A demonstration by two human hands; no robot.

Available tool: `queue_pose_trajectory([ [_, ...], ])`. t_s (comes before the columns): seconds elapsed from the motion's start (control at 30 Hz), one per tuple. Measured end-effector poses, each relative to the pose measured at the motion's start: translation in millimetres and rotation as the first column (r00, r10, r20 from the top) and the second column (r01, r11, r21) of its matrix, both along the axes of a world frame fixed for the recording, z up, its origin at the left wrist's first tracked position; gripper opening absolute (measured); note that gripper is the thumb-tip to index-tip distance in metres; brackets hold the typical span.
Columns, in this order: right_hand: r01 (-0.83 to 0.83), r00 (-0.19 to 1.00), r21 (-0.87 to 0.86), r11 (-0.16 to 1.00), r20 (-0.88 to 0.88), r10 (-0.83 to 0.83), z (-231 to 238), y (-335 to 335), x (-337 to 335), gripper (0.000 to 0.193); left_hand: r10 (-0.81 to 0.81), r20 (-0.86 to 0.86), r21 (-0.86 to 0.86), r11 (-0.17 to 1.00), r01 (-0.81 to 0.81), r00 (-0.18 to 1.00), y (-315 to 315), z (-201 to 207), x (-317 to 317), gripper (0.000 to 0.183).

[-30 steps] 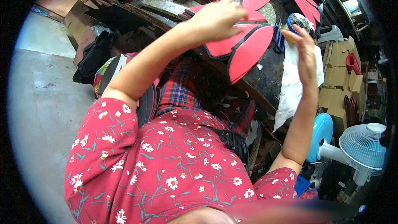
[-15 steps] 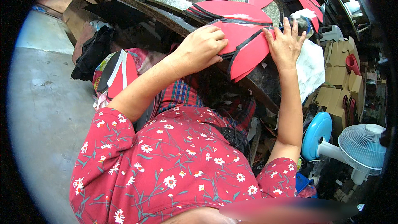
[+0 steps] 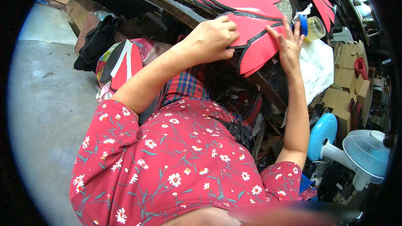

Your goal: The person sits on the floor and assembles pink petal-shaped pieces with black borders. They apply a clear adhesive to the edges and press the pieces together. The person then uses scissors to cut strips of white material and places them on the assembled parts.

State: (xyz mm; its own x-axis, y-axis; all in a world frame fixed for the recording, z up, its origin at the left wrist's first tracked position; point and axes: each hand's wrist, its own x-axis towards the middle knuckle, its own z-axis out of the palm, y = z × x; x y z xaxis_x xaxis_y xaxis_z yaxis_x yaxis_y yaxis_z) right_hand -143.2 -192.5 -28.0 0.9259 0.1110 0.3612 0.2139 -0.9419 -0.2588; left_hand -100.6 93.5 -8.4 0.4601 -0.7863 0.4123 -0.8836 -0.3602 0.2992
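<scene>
the left hand [image 3: 215, 39], fingers curled, meets the left edge of the black-edged red pieces [image 3: 254, 29] on the tabletop [image 3: 276, 76], whether gripping i cannot tell, while the right hand [image 3: 289, 48], spread open, is at their right side near a jar [image 3: 315, 28].

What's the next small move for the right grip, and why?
Probably lower the right grip and settle its fingers flat on the right end of the red pieces. The left grip is curled at their left edge, but the right's fingers are spread, not closed around anything. The jar sits just beyond them, so go gently.
</scene>
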Motion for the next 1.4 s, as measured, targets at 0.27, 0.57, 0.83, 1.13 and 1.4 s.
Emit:
queue_pose_trajectory([
  [0.27,-0.127,0.991,-0.292,0.948,0.009,0.135,16,46,-39,0.049,0.011,0.017,0.017,1.0,-0.011,1.0,-1,-1,0,0.039],
  [0.57,-0.077,0.994,-0.398,0.914,0.045,0.103,16,62,-53,0.053,0.011,0.053,-0.019,1.0,-0.01,0.999,-4,-8,2,0.022],
  [0.83,-0.129,0.963,0.506,0.853,0.27,-0.015,35,35,-61,0.066,0.007,0.092,-0.201,0.98,0.012,0.996,1,11,11,0.015],
  [1.13,-0.143,0.975,0.584,0.799,0.223,0.011,3,55,-58,0.079,0.215,-0.15,-0.675,0.691,-0.259,0.965,8,60,40,0.011],
  [1.4,-0.065,0.949,0.265,0.962,0.316,-0.023,53,15,-44,0.067,0.378,-0.093,-0.617,0.704,-0.351,0.921,-8,113,100,0.024],
])
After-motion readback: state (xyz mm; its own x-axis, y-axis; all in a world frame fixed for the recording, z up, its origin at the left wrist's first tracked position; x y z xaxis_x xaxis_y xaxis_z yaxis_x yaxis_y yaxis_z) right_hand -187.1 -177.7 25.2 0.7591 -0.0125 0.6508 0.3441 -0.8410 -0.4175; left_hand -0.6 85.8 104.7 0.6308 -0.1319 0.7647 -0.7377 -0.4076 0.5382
